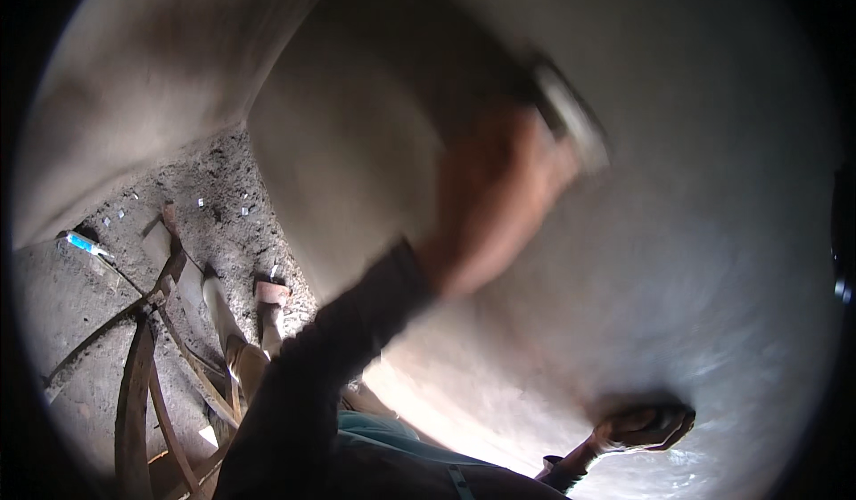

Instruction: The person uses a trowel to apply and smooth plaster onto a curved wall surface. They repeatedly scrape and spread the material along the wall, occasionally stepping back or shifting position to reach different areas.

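Note:
My left hand (495,192), blurred by motion, reaches up across the middle on a dark-sleeved arm. It is closed on a flat tool with a pale long edge, which looks like a plastering trowel (575,117). The tool is at the smooth grey plastered wall (695,233), and its handle is hidden by my fingers. Low on the right, my right hand (629,429) curls around a dark rounded object (658,418) close to the same wall. Shadow hides what kind of object that is.
Long wooden poles (134,402) cross at the lower left, beside my body. A blue-labelled plastic bottle or tube (85,244) lies on the rough ground (214,179) amid small white scraps. A reddish brick-like block (272,292) is near the wall's foot. Another wall (169,72) rises at left.

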Action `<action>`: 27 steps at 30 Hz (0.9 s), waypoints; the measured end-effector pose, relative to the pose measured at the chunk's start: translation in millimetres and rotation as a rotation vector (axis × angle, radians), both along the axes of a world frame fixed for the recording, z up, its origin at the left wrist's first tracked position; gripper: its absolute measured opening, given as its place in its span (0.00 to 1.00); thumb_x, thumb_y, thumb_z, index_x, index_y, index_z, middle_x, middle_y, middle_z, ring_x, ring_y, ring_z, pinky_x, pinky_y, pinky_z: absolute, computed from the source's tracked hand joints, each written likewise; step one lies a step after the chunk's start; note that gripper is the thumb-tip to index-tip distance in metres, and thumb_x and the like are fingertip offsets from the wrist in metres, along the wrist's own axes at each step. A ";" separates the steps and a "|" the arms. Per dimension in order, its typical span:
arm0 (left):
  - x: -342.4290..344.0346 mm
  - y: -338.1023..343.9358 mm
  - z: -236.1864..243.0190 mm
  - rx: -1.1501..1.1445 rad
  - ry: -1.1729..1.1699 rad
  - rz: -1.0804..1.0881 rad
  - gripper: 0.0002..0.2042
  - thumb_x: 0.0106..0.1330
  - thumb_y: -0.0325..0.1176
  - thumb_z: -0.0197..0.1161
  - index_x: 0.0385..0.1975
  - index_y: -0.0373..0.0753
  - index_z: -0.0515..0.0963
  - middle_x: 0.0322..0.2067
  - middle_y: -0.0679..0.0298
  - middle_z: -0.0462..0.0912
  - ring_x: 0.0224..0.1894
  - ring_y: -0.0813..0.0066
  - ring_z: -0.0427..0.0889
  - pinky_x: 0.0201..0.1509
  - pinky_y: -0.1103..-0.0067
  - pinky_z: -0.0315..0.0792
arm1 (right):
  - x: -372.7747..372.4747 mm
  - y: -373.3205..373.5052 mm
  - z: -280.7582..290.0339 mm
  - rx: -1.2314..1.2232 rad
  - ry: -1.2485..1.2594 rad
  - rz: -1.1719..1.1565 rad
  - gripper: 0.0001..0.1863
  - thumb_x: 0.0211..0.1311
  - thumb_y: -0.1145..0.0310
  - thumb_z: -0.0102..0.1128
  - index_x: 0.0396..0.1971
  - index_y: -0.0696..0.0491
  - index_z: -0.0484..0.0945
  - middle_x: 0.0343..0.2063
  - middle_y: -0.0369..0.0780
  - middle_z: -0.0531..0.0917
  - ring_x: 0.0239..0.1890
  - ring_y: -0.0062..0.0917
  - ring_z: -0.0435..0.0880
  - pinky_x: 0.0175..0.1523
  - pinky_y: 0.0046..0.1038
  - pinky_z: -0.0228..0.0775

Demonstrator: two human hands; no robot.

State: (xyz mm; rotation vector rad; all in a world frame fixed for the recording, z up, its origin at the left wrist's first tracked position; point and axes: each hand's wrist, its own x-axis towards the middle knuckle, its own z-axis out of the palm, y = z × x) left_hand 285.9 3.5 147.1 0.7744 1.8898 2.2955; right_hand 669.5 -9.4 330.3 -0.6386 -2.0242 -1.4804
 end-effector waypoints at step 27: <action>-4.1 18.1 -23.0 -0.014 0.283 0.338 0.19 0.61 0.41 0.74 0.42 0.37 0.73 0.35 0.56 0.79 0.35 0.56 0.80 0.38 0.63 0.72 | -3.2 4.2 -1.6 0.067 0.016 -0.096 0.22 0.79 0.61 0.42 0.62 0.60 0.69 0.62 0.54 0.69 0.65 0.51 0.69 0.67 0.54 0.62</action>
